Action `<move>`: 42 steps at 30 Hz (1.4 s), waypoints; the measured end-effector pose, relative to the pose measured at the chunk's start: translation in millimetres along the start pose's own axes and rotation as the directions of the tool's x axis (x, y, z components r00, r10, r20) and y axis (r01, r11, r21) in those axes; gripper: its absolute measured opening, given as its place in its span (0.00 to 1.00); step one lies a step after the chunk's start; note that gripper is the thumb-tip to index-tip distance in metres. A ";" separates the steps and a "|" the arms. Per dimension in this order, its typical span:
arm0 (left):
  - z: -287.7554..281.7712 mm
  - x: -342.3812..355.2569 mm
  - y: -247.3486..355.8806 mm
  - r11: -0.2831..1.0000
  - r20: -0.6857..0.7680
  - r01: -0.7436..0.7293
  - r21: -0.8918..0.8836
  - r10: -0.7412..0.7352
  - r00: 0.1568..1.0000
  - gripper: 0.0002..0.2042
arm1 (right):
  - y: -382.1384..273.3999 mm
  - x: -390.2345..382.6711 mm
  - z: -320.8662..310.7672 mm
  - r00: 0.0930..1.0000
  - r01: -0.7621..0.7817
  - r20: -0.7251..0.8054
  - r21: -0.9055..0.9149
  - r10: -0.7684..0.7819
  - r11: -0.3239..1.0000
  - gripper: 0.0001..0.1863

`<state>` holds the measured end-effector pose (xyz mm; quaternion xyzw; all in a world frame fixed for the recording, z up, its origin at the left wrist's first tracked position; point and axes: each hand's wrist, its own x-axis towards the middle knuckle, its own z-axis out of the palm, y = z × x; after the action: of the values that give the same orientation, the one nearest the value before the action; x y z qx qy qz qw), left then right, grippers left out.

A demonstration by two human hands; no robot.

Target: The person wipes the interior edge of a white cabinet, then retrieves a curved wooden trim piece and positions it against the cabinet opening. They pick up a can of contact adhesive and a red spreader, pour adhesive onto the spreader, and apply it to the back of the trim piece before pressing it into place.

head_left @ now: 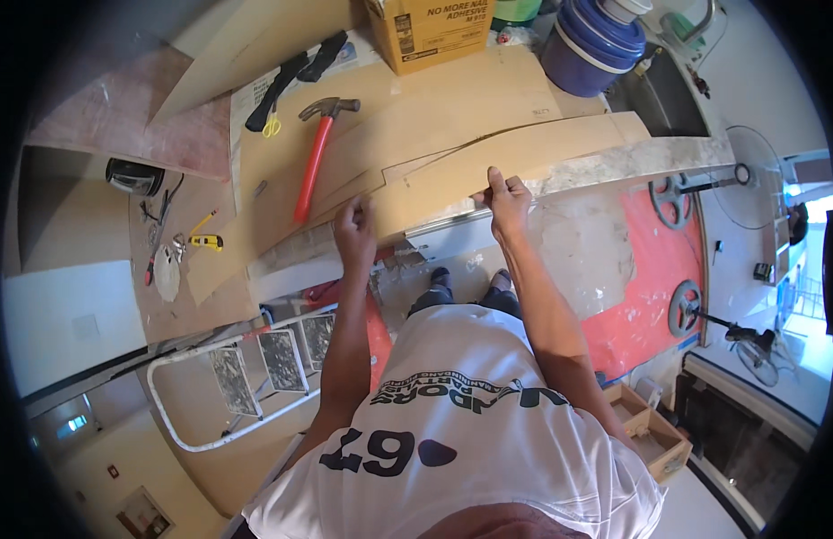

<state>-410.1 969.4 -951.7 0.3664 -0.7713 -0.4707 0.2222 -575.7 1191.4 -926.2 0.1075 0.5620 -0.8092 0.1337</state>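
A long tan strip of board (546,148), cardboard or thin wood, lies along the front edge of the worktop. My left hand (354,235) is closed at its left end, fingers pinched on the near edge and slightly blurred. Farther right, my right hand (508,203) grips the same near edge, its thumb raised and its fingers curled. Left of the strip, a claw hammer (316,162) with a red handle rests on the brown sheet covering the worktop (443,99); its handle end is close to my left hand.
Behind stand a cardboard box (434,31) and a blue bucket (591,49) beside a sink (661,94). Yellow scissors (272,124) and a yellow utility knife (206,242) lie leftward. A stepladder (246,377) is lower left; a wooden drawer (654,431) stands lower right.
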 end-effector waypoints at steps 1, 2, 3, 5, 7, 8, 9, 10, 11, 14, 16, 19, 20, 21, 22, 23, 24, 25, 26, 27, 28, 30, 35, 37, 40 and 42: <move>5.2 1.7 5.8 1.000 0.028 -0.010 0.026 0.010 1.000 0.22 | -1.7 3.0 6.2 0.999 0.040 -0.007 0.018 -0.040 0.999 0.15; 12.1 1.8 12.2 0.997 -0.008 -0.061 0.046 0.062 0.998 0.22 | -3.7 8.7 9.5 0.999 0.051 -0.013 0.044 -0.051 0.998 0.15; 20.2 2.5 29.1 0.991 -0.031 -0.115 0.065 0.118 0.993 0.23 | -6.3 17.1 8.4 0.997 0.067 -0.030 0.071 -0.065 0.995 0.16; 25.8 13.7 35.8 0.978 -0.063 -0.184 0.102 0.191 0.980 0.24 | -15.4 21.4 7.2 0.999 0.039 -0.005 -0.047 -0.039 0.998 0.17; 30.7 31.5 20.5 0.967 -0.061 -0.219 0.130 0.228 0.972 0.25 | -36.5 19.7 3.9 0.998 -0.033 0.041 -0.336 0.049 0.941 0.18; 30.5 37.7 11.9 0.988 -0.041 -0.154 -0.023 0.153 0.987 0.26 | -42.1 24.4 -4.1 0.992 -0.038 0.088 -0.498 0.095 0.866 0.16; 33.9 47.3 2.6 0.981 0.003 -0.087 -0.175 0.089 0.996 0.27 | -41.4 25.9 -13.7 0.989 0.107 0.148 -0.634 -0.016 0.766 0.15; 36.5 56.0 5.4 0.946 0.058 -0.016 -0.323 0.037 0.998 0.28 | -37.9 26.1 -23.3 0.968 0.246 0.221 -0.741 -0.118 0.625 0.14; 37.2 59.6 6.8 0.918 0.084 0.058 -0.392 -0.027 0.996 0.29 | -34.1 25.5 -33.1 0.930 0.366 0.307 -0.815 -0.200 0.449 0.13; 23.5 42.8 50.0 0.829 0.155 0.236 -0.507 -0.182 0.971 0.30 | -47.1 1.5 -36.9 0.680 0.677 0.619 -0.736 -0.393 0.011 0.14; 20.4 51.3 44.9 0.802 0.241 0.283 -0.526 -0.178 0.954 0.30 | -40.0 2.9 -39.1 0.541 0.792 0.748 -0.607 -0.385 -0.065 0.17; 20.7 58.6 50.3 0.773 0.295 0.299 -0.559 -0.151 0.943 0.28 | -25.3 -4.4 -27.5 0.382 0.893 0.852 -0.440 -0.358 -0.096 0.17; 20.2 59.8 53.9 0.765 0.300 0.294 -0.573 -0.138 0.944 0.28 | -23.7 -4.2 -22.4 0.367 0.901 0.862 -0.423 -0.350 -0.097 0.17; 16.7 58.8 62.5 0.773 0.321 0.305 -0.556 -0.139 0.937 0.28 | -24.7 -4.9 -15.8 0.353 0.909 0.870 -0.406 -0.343 -0.096 0.18; 12.1 55.3 75.5 0.779 0.350 0.322 -0.538 -0.142 0.926 0.27 | -27.8 -6.6 -11.8 0.346 0.913 0.878 -0.397 -0.332 -0.098 0.19; 9.9 54.3 86.0 0.784 0.377 0.339 -0.519 -0.145 0.915 0.27 | -33.7 -3.9 -7.4 0.362 0.898 0.870 -0.422 -0.335 -0.126 0.20; 8.2 54.5 92.3 0.757 0.383 0.353 -0.550 -0.146 0.912 0.27 | -42.2 1.8 -0.3 0.373 0.885 0.864 -0.441 -0.339 -0.150 0.21; 5.9 55.2 96.9 0.730 0.388 0.366 -0.576 -0.150 0.909 0.26 | -45.6 8.3 5.8 0.384 0.872 0.857 -0.459 -0.344 -0.170 0.23; 3.7 55.4 99.9 0.703 0.393 0.380 -0.602 -0.153 0.907 0.26 | -40.8 16.6 8.6 0.390 0.865 0.847 -0.471 -0.361 -0.172 0.26; 2.4 58.9 104.2 0.718 0.402 0.372 -0.588 -0.141 0.905 0.26 | -36.2 29.0 10.2 0.395 0.855 0.834 -0.487 -0.384 -0.179 0.30; 0.8 63.6 106.8 0.729 0.411 0.367 -0.578 -0.128 0.903 0.26 | -39.0 39.5 13.9 0.399 0.843 0.824 -0.502 -0.403 -0.192 0.34; -1.8 68.9 114.8 0.744 0.421 0.359 -0.563 -0.115 0.900 0.27 | -54.3 61.7 20.9 0.555 0.821 0.823 -0.566 -0.122 -0.081 0.38; -9.4 71.3 100.7 0.829 0.397 0.305 -0.469 -0.111 0.911 0.27 | -48.1 48.2 16.0 0.525 0.835 0.850 -0.506 0.037 -0.218 0.41; -3.6 50.8 90.1 0.789 0.384 0.365 -0.494 -0.178 0.906 0.27 | -45.5 16.1 1.9 0.410 0.877 0.910 -0.411 -0.059 -0.249 0.40; 8.8 29.7 39.7 0.792 0.356 0.404 -0.458 -0.253 0.900 0.27 | -49.3 -5.0 -12.0 0.530 0.844 0.844 -0.534 -0.079 -0.046 0.30; 11.5 22.4 26.6 0.787 0.328 0.409 -0.462 -0.277 0.903 0.26 | -47.5 -17.7 -21.8 0.515 0.854 0.839 -0.519 -0.176 0.027 0.25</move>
<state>-441.6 966.2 -933.3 0.3670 -0.5558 -0.7350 0.1272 -574.6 1229.3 -886.1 -0.4670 0.8355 -0.2896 -0.0041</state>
